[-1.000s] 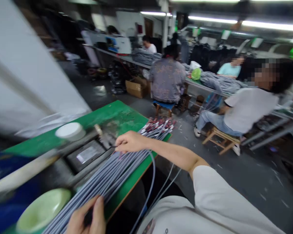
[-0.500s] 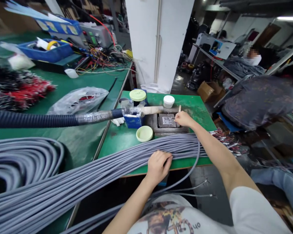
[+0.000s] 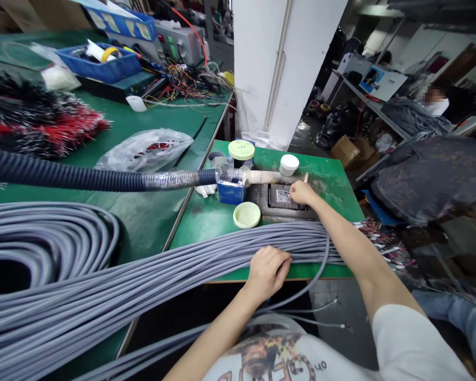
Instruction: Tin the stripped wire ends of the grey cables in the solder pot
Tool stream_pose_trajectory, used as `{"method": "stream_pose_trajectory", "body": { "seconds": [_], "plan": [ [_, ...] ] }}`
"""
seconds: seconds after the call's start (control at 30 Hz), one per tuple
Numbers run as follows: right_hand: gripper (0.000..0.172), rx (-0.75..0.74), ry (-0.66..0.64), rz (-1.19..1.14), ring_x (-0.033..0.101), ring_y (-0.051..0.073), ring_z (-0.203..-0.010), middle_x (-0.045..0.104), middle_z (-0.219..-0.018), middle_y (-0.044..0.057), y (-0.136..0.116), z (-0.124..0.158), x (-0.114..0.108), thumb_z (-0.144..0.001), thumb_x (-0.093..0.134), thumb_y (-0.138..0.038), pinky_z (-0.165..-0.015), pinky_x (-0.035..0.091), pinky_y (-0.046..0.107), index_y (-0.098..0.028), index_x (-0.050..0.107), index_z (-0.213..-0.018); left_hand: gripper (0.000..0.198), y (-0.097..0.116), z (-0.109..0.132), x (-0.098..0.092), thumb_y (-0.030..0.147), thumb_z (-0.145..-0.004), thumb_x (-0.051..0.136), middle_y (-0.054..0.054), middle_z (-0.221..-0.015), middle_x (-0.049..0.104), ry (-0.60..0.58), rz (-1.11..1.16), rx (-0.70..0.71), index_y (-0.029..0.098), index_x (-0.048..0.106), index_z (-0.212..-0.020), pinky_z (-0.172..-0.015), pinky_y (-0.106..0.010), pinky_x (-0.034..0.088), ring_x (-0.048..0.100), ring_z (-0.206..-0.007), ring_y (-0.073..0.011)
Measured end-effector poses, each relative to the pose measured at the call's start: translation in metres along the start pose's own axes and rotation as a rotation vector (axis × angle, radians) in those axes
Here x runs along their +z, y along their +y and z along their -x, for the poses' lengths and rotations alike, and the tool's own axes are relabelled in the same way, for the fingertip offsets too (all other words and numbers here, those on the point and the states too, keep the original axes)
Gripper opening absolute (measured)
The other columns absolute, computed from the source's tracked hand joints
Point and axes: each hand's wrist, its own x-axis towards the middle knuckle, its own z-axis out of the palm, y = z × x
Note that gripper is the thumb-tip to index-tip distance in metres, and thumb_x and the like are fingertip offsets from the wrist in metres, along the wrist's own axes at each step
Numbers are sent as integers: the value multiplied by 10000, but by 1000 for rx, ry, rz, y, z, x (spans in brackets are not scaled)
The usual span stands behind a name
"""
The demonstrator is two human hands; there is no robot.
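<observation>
Two bare hands work over a small green desk [image 3: 325,198]. The left hand [image 3: 267,272] lies on a long bundle of grey sheathed cables [image 3: 162,270] that crosses the desk's near edge; its grip is partly curled over the cables, and whether it has closed on any of them cannot be determined. The right hand [image 3: 303,193] is positioned beyond the bundle, just above a metal plate [image 3: 282,197] set in a dark fixture; its grip is narrowed toward the plate, and any item held is too small to identify. One thin grey cable [image 3: 326,259] loops down from the bundle past the desk edge. A pale green lid [image 3: 246,215] lies between the bundle and the fixture. A blue box [image 3: 230,191] stands to the left of the fixture, with a foil-wrapped ribbed hose [image 3: 67,179] leading to it from the left. A jar with a green lid [image 3: 241,150] and a white-capped jar [image 3: 289,164] stand behind. The adjacent larger green desk [image 3: 143,211] carries a grey cable coil [image 3: 43,248], red-and-black wire bunches [image 3: 43,124], a plastic bag [image 3: 145,151] and a blue tray [image 3: 99,63]. A seated person's patterned shirt [image 3: 432,180] appears at right.
</observation>
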Motion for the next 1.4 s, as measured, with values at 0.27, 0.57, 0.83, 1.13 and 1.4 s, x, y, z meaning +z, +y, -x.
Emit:
{"method": "stream_pose_trajectory", "body": {
  "seconds": [0.27,0.57,0.83,1.13,1.4],
  "plan": [
    [143,6,16,-74,663,219,-882,731,-871,134,0,-2,0,-712,613,-134,-759,456,246,-118,737,-782,128,0,0,-1,169,-857,537,-56,-808,675,-2,7,1,192,624,-947,-670,-314,394,566,-743,-168],
    [212,-63,46,-440,604,93,-540,721,-745,78,12,60,-35,-851,515,-268,-505,428,189,-110,648,-901,124,-1,0,1,150,-845,554,-53,-807,671,15,2,9,191,620,-942,-674,-308,398,567,-745,-169],
    [270,-97,179,-1148,564,82,-476,696,-664,42,37,178,-36,-739,701,-381,-398,378,159,-146,619,-843,111,-5,2,2,147,-832,581,-47,-786,670,29,4,50,191,617,-928,-680,-313,423,578,-734,-176],
    [207,-27,258,-1235,599,99,-510,706,-675,37,56,239,-14,-756,701,-338,-436,433,181,-159,631,-832,123,-4,3,0,139,-818,604,-45,-838,691,28,-24,75,198,617,-925,-707,-317,460,607,-761,-177],
    [215,1,306,-1265,613,113,-505,703,-662,34,58,262,-6,-745,707,-348,-437,446,199,-160,627,-814,120,-5,4,2,136,-809,613,-44,-831,688,55,-37,85,199,622,-911,-713,-323,475,617,-758,-181]
  ]
}}
